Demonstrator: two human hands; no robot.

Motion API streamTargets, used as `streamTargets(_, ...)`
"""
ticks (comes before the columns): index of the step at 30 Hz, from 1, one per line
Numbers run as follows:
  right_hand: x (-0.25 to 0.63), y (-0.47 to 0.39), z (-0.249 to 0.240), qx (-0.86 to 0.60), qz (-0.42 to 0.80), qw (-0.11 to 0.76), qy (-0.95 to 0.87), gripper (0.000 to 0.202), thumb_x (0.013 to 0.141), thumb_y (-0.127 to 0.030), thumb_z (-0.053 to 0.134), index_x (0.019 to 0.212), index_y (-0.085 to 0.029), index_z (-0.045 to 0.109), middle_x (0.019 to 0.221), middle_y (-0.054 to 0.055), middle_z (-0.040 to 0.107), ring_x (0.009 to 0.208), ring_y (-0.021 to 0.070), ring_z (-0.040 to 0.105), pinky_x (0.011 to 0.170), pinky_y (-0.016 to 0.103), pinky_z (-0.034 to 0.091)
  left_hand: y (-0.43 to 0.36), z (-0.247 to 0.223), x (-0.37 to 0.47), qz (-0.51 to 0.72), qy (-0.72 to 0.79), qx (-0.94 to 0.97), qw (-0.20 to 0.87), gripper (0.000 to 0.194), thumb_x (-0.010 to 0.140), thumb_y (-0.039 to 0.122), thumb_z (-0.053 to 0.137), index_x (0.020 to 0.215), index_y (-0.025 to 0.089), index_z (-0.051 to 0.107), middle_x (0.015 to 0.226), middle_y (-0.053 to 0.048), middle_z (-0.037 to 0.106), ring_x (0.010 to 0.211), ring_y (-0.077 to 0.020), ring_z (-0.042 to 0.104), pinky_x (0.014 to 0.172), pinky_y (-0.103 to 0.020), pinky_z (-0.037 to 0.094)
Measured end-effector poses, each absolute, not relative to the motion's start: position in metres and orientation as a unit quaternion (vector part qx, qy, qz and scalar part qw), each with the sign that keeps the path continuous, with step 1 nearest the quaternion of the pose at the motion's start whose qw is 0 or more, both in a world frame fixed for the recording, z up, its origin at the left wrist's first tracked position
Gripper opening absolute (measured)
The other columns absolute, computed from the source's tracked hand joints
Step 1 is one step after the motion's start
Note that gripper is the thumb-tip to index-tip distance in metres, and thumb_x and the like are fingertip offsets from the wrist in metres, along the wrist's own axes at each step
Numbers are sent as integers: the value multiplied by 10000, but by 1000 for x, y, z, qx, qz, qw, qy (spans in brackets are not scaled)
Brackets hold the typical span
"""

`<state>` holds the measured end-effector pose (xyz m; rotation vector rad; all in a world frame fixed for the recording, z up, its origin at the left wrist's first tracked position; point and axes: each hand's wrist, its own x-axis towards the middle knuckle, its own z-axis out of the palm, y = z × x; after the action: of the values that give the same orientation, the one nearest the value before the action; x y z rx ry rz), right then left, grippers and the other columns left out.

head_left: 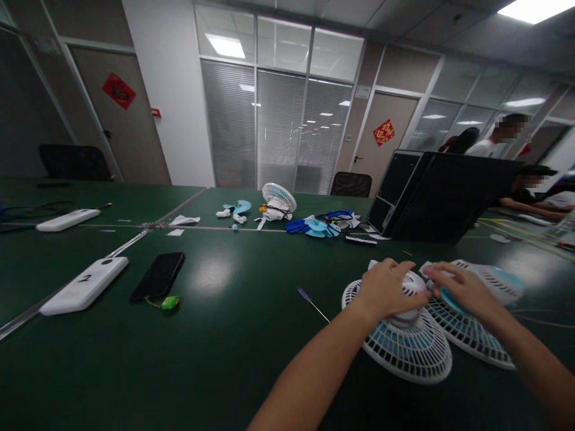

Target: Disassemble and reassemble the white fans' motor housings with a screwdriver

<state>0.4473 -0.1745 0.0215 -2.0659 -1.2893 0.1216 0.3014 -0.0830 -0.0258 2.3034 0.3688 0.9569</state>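
Observation:
On the green table at the right, a white and light-blue fan [408,353] lies with its grille down and its back up. My left hand [389,290] is closed round the white housing at its back, fingers curled over the top. Just right of it, my right hand [462,290] is bent with thumb and fingertips together at a small white piece, whose kind I cannot make out. Beneath that hand lies a second fan [480,338], also grille down, partly covered by my hand and forearm. A screwdriver [312,302] with a blue handle rests left of the first fan.
A black computer case [449,194] stands behind the fans. Farther back are a small fan [278,200], blue gloves [299,225] and a light-blue fan blade [242,206]. To the left lie a black phone [160,274] and a white device [87,287]. People sit and stand beyond the case.

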Motion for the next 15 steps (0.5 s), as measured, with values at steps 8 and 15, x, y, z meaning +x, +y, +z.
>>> streamTargets(8,458,-250,-69,-912,53,280,-294,476,705,-710,441,716,-266,612,797,147,742,857,423,693,823,540,509,-82,-14,334,293,150,913,241,360,707,437,755,962,194,684,1058,-122,652,1037,-368,626,903,-498,512)
streamTargets(15,426,-255,-103,-843,163,470,-206,481,583,-621,615,858,-227,605,882,152,753,1027,430,668,937,524,530,-77,-19,323,396,204,825,349,197,789,343,686,924,202,714,997,-86,682,1012,-308,639,977,-449,487)
